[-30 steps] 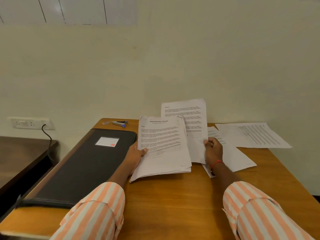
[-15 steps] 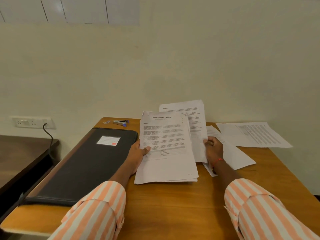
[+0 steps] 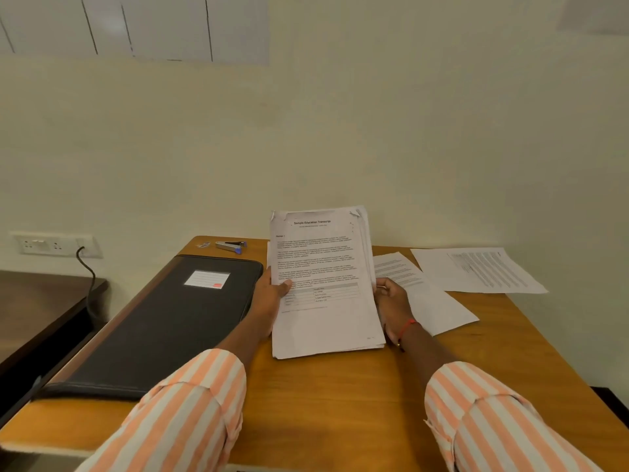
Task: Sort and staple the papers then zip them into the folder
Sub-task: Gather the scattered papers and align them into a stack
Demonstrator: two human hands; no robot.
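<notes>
From the head view, the stack of papers sits near the middle of the table, held between both hands and tipped up towards the camera. Its lower edge seems to meet the wood. The top sheet is headed "Sample Education Transcript" and its upper corners are dog-eared.

The left hand grips the stack's left edge, with the thumb pressed flat on the printed face and the other fingers hidden behind the sheets. The right hand clamps the right edge with its fingers curled round it (a red thread circles that wrist). Both arms wear orange-and-white striped sleeves.

The black folder lies flat just left of the left hand. It is shut, so nothing inside it shows, and a white label sits on its cover.

Beyond the folder's far end, near the table's back edge, lies a small stapler, with a tiny metal item beside it that is too small to identify. To the right of the stack, one loose sheet lies partly under the right hand, and a second printed sheet lies further right.

On the wall at left is a socket plate, from which a dark cable hangs down towards a lower dark surface.
</notes>
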